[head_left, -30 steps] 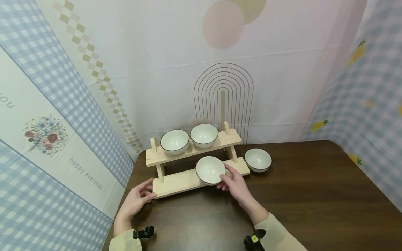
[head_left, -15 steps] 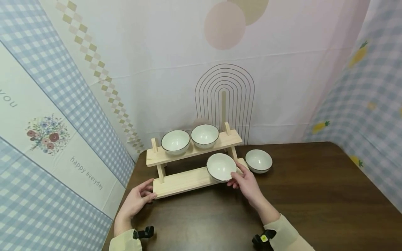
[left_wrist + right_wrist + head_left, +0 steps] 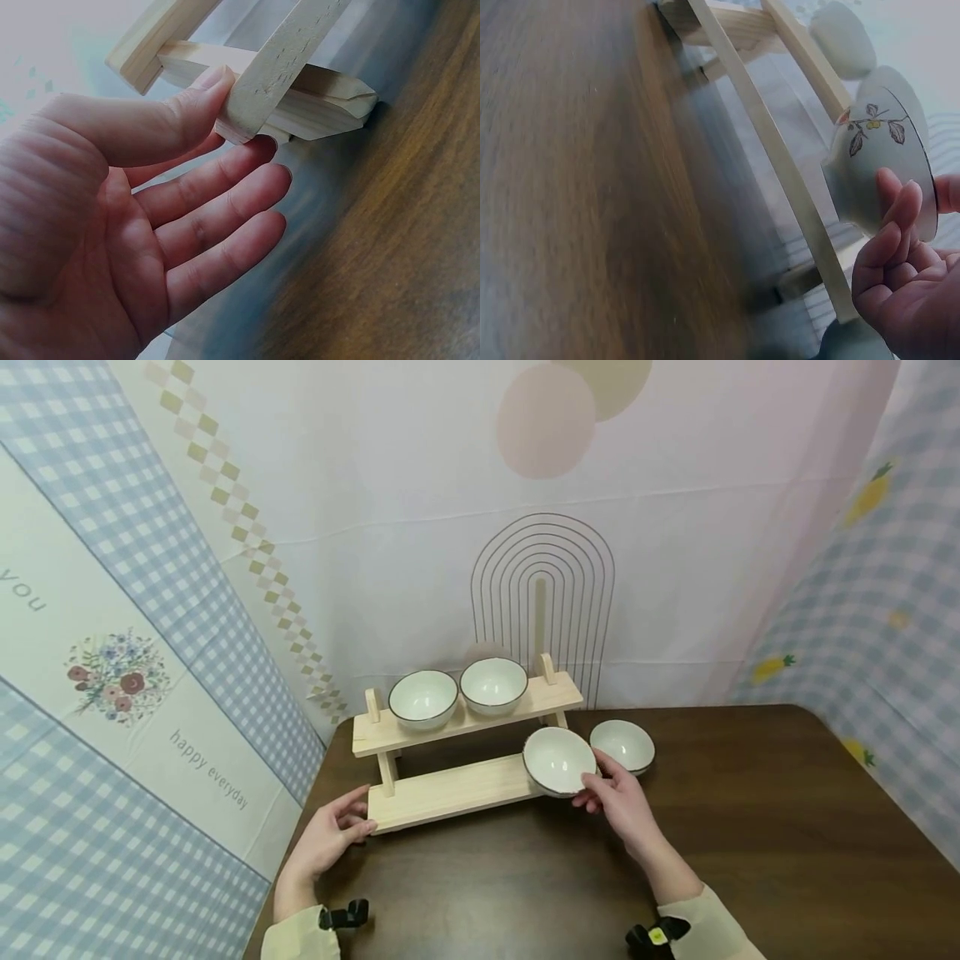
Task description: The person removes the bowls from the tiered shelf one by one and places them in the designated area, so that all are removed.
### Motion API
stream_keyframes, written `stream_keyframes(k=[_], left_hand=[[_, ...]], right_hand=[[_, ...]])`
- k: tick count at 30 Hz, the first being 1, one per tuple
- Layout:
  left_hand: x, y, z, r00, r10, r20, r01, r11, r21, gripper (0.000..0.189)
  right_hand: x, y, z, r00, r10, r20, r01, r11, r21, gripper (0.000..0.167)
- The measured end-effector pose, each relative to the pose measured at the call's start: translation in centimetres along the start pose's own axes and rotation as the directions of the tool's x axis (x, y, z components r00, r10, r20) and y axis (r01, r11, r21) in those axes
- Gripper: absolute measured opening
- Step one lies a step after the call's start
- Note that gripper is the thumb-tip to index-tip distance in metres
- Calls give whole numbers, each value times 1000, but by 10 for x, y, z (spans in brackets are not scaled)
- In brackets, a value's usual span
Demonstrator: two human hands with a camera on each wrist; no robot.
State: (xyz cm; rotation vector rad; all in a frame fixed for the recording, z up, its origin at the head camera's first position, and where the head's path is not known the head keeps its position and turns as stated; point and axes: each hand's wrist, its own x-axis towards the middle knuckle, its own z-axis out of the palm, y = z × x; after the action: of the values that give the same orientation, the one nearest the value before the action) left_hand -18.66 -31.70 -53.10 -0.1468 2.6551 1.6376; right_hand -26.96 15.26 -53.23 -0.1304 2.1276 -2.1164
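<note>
A white bowl with a dark rim (image 3: pixel 558 760) is held by my right hand (image 3: pixel 617 797) at its right side, over the right end of the lower board. In the right wrist view the bowl (image 3: pixel 877 161) shows a leaf-branch print, with thumb and fingers on its rim and wall. My left hand (image 3: pixel 330 837) pinches the left end of the two-tier wooden shelf (image 3: pixel 450 789); in the left wrist view the thumb of this hand (image 3: pixel 187 172) lies on the board's end (image 3: pixel 259 97). Two matching bowls, a left one (image 3: pixel 423 697) and a right one (image 3: pixel 493 683), stand on the upper tier.
Another white bowl (image 3: pixel 624 743) sits on the dark wooden table (image 3: pixel 750 827), just right of the shelf and partly behind the right hand. A printed cloth (image 3: pixel 375 593) hangs behind the table, with checked cloth (image 3: pixel 847 610) on the right side.
My right hand has carried the bowl rightward along the lower board, from near its middle to its right end. The left hand keeps its place on the shelf. The view has shifted slightly.
</note>
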Motion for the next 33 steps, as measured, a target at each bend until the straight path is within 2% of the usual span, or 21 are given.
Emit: stream_keyframes(k=[8, 21, 33], left_hand=[[-1, 2, -1, 1000, 0, -3, 0, 1000, 2, 70], [-2, 0, -1, 1000, -10, -9, 10, 1000, 6, 69], [0, 0, -2, 1000, 15, 7, -15, 1000, 10, 69]], right_hand=[[-2, 0, -11, 1000, 26, -9, -27, 1000, -9, 65], [1, -3, -27, 999, 22, -25, -23, 999, -43, 64], [2, -6, -39, 999, 28, -46, -30, 998, -50, 63]])
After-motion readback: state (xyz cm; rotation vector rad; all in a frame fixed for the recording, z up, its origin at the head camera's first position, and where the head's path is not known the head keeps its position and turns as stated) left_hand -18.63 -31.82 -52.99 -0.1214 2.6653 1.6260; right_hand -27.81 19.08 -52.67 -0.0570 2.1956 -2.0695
